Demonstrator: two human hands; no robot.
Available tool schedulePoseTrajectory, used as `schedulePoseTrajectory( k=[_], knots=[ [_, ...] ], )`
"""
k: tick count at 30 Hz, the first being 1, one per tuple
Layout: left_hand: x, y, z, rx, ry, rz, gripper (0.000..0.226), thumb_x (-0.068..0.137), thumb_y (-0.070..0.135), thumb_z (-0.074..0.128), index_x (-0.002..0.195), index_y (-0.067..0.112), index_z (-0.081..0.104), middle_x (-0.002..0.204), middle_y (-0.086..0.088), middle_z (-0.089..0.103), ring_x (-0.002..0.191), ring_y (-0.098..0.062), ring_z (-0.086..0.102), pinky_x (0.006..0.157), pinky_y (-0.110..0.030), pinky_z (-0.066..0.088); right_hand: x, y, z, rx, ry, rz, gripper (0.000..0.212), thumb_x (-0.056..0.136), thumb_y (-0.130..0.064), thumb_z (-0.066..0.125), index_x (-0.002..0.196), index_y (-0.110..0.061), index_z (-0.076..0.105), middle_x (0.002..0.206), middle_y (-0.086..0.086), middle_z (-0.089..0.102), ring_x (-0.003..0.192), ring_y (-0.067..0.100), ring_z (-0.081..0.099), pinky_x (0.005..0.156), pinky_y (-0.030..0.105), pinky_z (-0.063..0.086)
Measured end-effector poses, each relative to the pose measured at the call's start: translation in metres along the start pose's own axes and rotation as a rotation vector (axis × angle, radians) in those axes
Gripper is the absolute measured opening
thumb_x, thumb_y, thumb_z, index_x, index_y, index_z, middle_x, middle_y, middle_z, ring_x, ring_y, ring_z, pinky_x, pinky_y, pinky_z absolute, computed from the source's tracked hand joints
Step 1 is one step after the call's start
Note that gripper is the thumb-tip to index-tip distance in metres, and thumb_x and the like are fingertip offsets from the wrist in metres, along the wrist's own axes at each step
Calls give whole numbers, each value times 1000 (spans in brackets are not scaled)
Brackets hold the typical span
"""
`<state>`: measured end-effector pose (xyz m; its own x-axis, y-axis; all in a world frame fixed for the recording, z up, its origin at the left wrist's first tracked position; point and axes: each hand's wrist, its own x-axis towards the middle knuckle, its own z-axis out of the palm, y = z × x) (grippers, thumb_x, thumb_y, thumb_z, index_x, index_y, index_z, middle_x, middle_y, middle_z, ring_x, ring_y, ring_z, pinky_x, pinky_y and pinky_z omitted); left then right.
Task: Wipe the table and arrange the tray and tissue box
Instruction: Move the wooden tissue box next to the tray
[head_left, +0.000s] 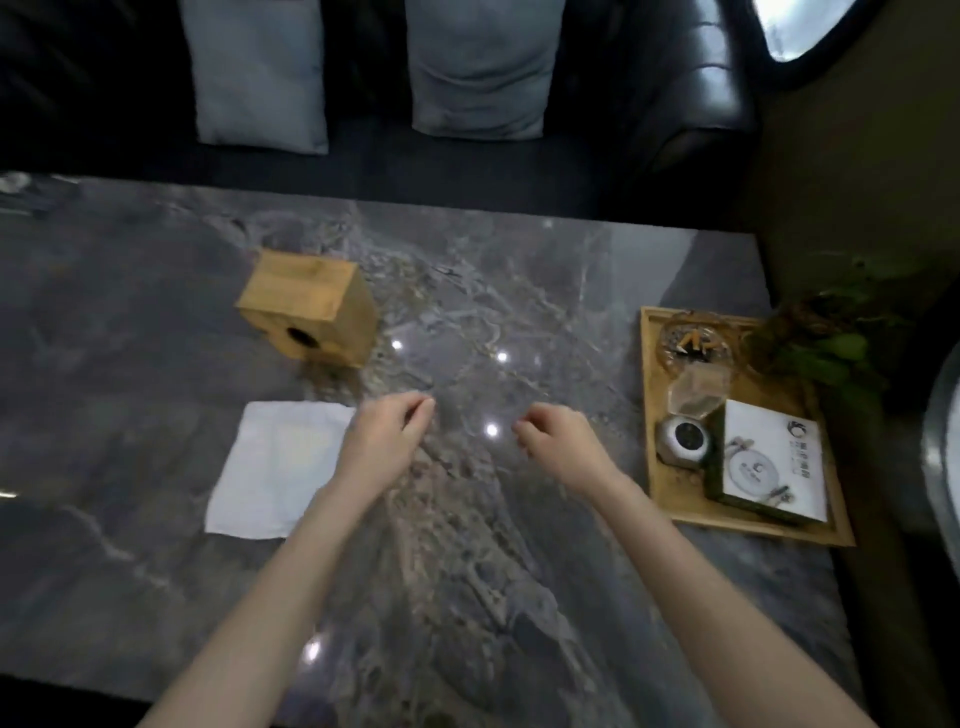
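A grey marble table (156, 322) fills the view. A wooden tissue box (306, 306) lies tipped on its side at the centre left, its round hole facing me. A white cloth (270, 467) lies flat on the table below the box. A wooden tray (670, 499) sits at the right edge and holds a glass ashtray, an hourglass, a small round jar and a white booklet. My left hand (384, 441) hovers over the cloth's right edge, fingers loosely curled and holding nothing. My right hand (561, 447) hovers over bare marble between cloth and tray, also holding nothing.
A dark sofa (691, 104) with two grey cushions (260, 73) runs behind the table's far edge. A leafy plant (831, 348) stands just right of the tray. The table's right edge lies close to the tray.
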<state>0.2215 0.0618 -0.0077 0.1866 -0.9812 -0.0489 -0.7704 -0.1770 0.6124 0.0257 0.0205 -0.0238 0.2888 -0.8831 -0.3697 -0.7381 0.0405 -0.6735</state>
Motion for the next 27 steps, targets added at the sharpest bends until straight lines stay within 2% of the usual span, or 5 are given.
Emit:
schedulePoseTrajectory(
  k=[7,13,19,23,27],
  knots=[
    [46,-67,-79,-29,220,-53,53,88,24,57,135,7,38,139,-14,40,128,-29,37,103,-34,29,60,-100,31,42,59,-112,35,91,-24,52,125,-13,50,112,8,64,103,26,59,85,35,47],
    [84,-121,-95,-382,130,-433,91,82,44,60,146,14,3,156,-8,4,143,-23,7,115,-39,13,105,-149,66,253,42,-105,105,71,-28,79,147,-18,7,152,6,27,137,20,30,110,39,34],
    [99,-141,-87,-784,-9,-436,52,92,34,47,139,19,30,126,11,40,118,-6,37,95,-25,30,141,-168,77,147,-70,-94,124,61,-24,85,147,-17,-3,158,4,9,143,19,13,111,29,19],
    [100,-144,-80,-880,11,-427,47,94,31,44,138,21,32,124,11,43,117,-5,40,93,-23,30,151,-171,79,117,-103,-105,124,62,-18,84,147,-15,-6,155,4,18,140,19,20,107,26,23],
    [100,-144,-74,-918,54,-436,45,94,29,43,137,19,32,126,8,43,117,-7,40,94,-23,30,156,-170,81,192,-41,-132,106,58,-18,84,142,-14,19,132,-4,40,125,13,38,97,20,31]
  ],
)
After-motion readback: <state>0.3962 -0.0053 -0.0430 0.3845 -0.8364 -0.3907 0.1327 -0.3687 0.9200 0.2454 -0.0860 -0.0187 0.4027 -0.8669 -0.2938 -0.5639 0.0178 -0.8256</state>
